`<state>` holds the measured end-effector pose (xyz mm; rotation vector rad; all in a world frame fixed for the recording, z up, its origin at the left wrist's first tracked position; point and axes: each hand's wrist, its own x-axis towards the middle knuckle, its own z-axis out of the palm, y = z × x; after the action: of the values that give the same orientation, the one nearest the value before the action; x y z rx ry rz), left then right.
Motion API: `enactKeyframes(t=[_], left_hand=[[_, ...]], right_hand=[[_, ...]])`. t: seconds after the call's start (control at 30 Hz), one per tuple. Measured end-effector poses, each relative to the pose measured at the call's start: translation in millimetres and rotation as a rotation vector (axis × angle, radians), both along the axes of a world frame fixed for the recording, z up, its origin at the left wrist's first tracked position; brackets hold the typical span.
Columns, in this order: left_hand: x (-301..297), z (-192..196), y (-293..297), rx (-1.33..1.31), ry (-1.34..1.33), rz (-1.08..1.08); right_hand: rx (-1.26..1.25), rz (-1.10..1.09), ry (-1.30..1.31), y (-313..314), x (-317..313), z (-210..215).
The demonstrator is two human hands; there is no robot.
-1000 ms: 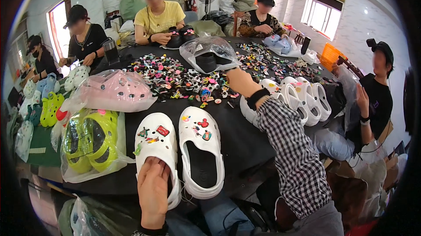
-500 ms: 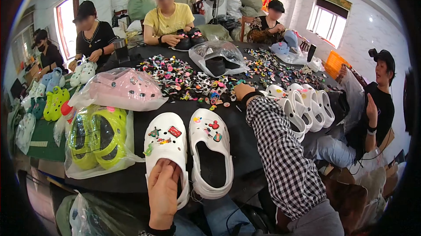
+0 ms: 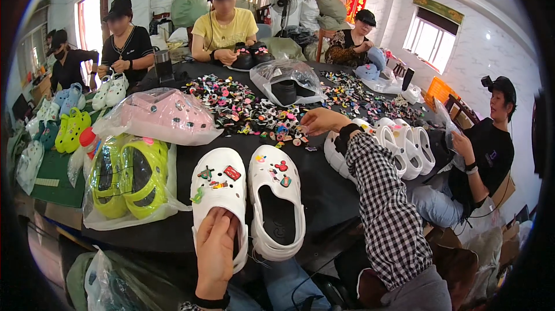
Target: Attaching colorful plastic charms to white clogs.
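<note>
My left hand (image 3: pixel 215 256) reaches into a white clog (image 3: pixel 222 158), its fingers tucked inside the opening under the upper. Colourful shoe charms sit on that clog's perforated top. Beside it on the black tabletop lies the matching white clog (image 3: pixel 292 195), also bearing several charms, its dark insole visible. Past the clogs, my right hand (image 3: pixel 325 121) is at the near edge of a wide heap of loose charms (image 3: pixel 248 103). Its thumb and fingertips are pinched together near a small pale piece; whether they hold it is too small to tell. A checked sleeve covers that forearm.
Bagged lime-green clogs (image 3: pixel 141 181) and a bagged pink pair (image 3: pixel 167 115) are at left. More white clogs (image 3: pixel 411 152) stand in a row at right. A bagged black pair (image 3: pixel 284 88) lies beyond the heap. Several people sit around the table, one close at right (image 3: pixel 485 149).
My right hand has drawn slightly back and lifted, its fingertips now showing over the heap's edge. My left hand stays in the clog. The person at right has lowered a raised hand.
</note>
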<state>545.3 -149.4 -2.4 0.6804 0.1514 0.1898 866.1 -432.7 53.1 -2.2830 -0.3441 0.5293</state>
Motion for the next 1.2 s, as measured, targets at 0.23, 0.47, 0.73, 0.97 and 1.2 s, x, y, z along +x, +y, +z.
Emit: enactKeyframes(t=[0.23,0.47,0.73,0.97,1.2], left_hand=[[0.5,1.4,-2.3,0.058,-0.017,0.005],[0.4,4.0,-1.9,0.053,-0.018,0.0],[-1.5,3.3,-0.9,0.056,-0.056,-0.003],[-1.4,0.7,-1.0,0.068,-0.061,0.014],[-6.1,0.1,-6.3,0.052,-0.143,0.054]], right_hand=[[0.306,0.066,0.124,7.2,-24.6,9.3],[0.449,0.295,0.143,28.5,-37.3,11.7],[0.512,0.309,0.032,68.4,-88.8,29.8],[0.674,0.49,-0.084,115.6,-149.0,29.4],[0.552,0.619,-0.397,133.0,-188.3,28.8]])
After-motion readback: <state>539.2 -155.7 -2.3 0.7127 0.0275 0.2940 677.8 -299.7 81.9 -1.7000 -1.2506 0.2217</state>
